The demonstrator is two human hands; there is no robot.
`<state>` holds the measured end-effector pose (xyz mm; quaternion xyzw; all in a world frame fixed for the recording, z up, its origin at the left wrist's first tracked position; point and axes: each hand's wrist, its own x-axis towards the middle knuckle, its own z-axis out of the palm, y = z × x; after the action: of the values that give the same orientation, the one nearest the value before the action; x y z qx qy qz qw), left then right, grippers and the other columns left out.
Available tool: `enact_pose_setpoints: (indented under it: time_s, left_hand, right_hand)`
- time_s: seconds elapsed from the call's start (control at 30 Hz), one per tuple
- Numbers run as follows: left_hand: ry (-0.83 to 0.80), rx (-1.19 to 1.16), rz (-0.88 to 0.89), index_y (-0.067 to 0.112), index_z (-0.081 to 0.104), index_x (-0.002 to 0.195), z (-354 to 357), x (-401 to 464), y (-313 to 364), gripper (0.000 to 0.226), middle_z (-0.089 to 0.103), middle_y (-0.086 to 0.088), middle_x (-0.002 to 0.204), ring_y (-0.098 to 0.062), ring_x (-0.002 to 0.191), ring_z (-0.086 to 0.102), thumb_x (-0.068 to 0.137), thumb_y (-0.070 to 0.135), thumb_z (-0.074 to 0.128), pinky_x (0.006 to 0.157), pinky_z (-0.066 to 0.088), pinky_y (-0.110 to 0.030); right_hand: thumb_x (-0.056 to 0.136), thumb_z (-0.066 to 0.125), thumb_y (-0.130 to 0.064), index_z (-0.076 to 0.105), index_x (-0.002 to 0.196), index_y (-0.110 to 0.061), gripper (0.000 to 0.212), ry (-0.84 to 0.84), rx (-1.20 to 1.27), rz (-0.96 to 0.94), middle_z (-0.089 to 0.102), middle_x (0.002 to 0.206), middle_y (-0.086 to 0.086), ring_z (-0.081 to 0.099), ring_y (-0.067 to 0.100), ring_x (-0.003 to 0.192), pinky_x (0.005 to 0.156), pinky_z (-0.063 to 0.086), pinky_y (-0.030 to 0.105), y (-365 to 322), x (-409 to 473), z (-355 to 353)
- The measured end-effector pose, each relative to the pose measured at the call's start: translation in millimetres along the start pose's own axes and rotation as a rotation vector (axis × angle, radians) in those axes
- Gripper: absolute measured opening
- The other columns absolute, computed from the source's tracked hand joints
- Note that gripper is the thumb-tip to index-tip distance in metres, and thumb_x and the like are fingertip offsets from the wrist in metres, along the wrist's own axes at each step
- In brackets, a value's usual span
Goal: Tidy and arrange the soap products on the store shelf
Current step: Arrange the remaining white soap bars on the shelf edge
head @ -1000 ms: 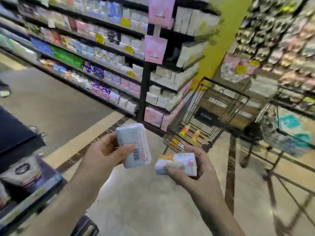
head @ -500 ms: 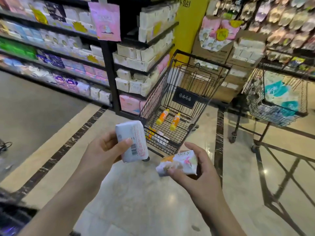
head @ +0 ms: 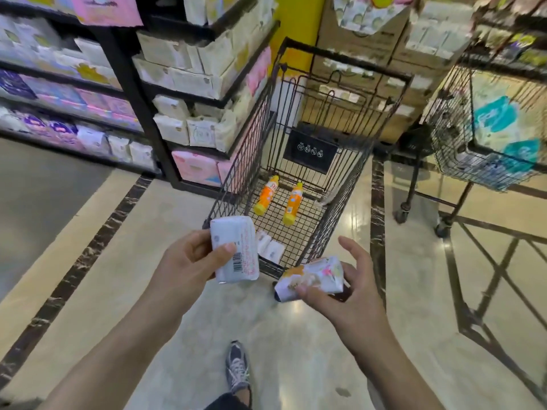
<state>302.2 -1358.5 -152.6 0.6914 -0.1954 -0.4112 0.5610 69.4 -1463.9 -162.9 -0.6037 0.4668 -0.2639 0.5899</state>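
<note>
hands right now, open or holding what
Left hand: closed round a white soap bar, thumb across its barcode side.
Right hand: holding an orange and white soap pack, index finger raised off it.

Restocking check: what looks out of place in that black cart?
Two orange bottles lie tipped over on the cart floor beside loose white soap packs, away from any shelf.

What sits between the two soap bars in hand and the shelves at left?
The black wire cart stands ahead, against the shelf end. The left hand holds the white bar, the right hand the printed bar. Only open floor lies before the left aisle shelves.
</note>
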Motion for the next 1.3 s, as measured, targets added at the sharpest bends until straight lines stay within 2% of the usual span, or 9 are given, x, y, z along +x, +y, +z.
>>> enact_pose_setpoints:
  time_s: [0.23, 0.37, 0.47, 0.63, 0.8, 0.97, 1.07, 1.2, 1.3]
  left_hand:
    - [-0.080, 0.172, -0.085, 0.026, 0.072, 0.112, 30, 117, -6, 0.018, 0.081, 0.009, 0.101, -0.008, 0.090, 0.078, 0.099, 0.013, 0.069, 0.071, 0.062, -0.019]
    - [-0.098, 0.283, -0.152, 0.033, 0.070, 0.109, 48, 176, -28, 0.018, 0.080, 0.016, 0.098, -0.004, 0.090, 0.077, 0.099, 0.017, 0.070, 0.069, 0.060, -0.018]
    - [-0.106, 0.350, -0.217, 0.033, 0.071, 0.109, 55, 219, -54, 0.016, 0.080, 0.016, 0.099, -0.006, 0.091, 0.077, 0.099, 0.021, 0.071, 0.069, 0.061, -0.019]
    - [-0.149, 0.530, -0.270, 0.029, 0.069, 0.112, 64, 287, -95, 0.017, 0.075, 0.006, 0.107, -0.014, 0.101, 0.073, 0.098, 0.020, 0.071, 0.084, 0.062, -0.034]
    - [-0.166, 0.671, -0.317, 0.026, 0.066, 0.118, 72, 335, -137, 0.020, 0.069, 0.005, 0.110, -0.014, 0.099, 0.069, 0.099, 0.022, 0.069, 0.085, 0.061, -0.037]
    - [-0.232, 0.769, -0.367, 0.016, 0.067, 0.128, 82, 375, -195, 0.030, 0.070, -0.002, 0.112, -0.023, 0.104, 0.067, 0.098, 0.021, 0.070, 0.083, 0.052, -0.031]
    - [-0.263, 0.793, -0.413, 0.015, 0.066, 0.131, 88, 391, -230, 0.032, 0.070, -0.003, 0.119, -0.024, 0.112, 0.066, 0.099, 0.021, 0.069, 0.095, 0.055, -0.037]
    - [-0.282, 0.797, -0.440, 0.019, 0.068, 0.121, 95, 405, -261, 0.022, 0.073, 0.001, 0.112, -0.024, 0.106, 0.068, 0.100, 0.021, 0.064, 0.093, 0.057, -0.042]
    - [-0.307, 0.817, -0.473, 0.014, 0.068, 0.118, 96, 411, -269, 0.020, 0.074, -0.008, 0.111, -0.028, 0.105, 0.069, 0.102, 0.021, 0.059, 0.094, 0.057, -0.049]
  right_hand:
    - [0.067, 0.097, -0.024, 0.042, 0.132, -0.054, 0.090, 0.059, 0.012, 0.190, 0.066, 0.118, -0.003, 0.072, 0.005, 0.088, 0.060, 0.054, 0.012, 22, 107, -2]
    - [0.073, 0.092, -0.027, 0.039, 0.128, -0.053, 0.081, 0.064, -0.015, 0.292, 0.059, 0.115, -0.014, 0.066, 0.001, 0.086, 0.055, 0.050, 0.010, 48, 173, 7]
    - [0.076, 0.086, -0.030, 0.037, 0.132, -0.050, 0.077, 0.061, -0.070, 0.340, 0.058, 0.119, -0.015, 0.062, 0.003, 0.094, 0.070, 0.050, 0.025, 79, 218, 21]
    - [0.079, 0.084, -0.034, 0.034, 0.150, -0.036, 0.087, 0.025, -0.173, 0.456, 0.047, 0.130, -0.008, 0.058, 0.019, 0.112, 0.097, 0.053, 0.038, 140, 270, 45]
    - [0.077, 0.082, -0.030, 0.034, 0.153, -0.029, 0.089, 0.071, -0.262, 0.533, 0.053, 0.137, 0.000, 0.056, 0.019, 0.112, 0.097, 0.054, 0.037, 196, 308, 70]
    - [0.072, 0.087, -0.030, 0.030, 0.155, -0.024, 0.101, 0.063, -0.335, 0.711, 0.055, 0.132, 0.003, 0.057, 0.011, 0.090, 0.058, 0.046, 0.012, 249, 334, 97]
    - [0.072, 0.087, -0.030, 0.033, 0.153, -0.024, 0.098, 0.083, -0.353, 0.807, 0.057, 0.130, 0.005, 0.060, 0.021, 0.101, 0.068, 0.050, 0.020, 273, 349, 112]
    - [0.072, 0.087, -0.032, 0.037, 0.147, -0.023, 0.091, 0.100, -0.399, 0.873, 0.050, 0.117, -0.001, 0.058, 0.024, 0.105, 0.083, 0.056, 0.035, 297, 365, 122]
    - [0.073, 0.087, -0.039, 0.039, 0.140, -0.024, 0.083, 0.094, -0.425, 0.916, 0.052, 0.118, 0.000, 0.059, 0.025, 0.101, 0.077, 0.055, 0.035, 304, 367, 128]
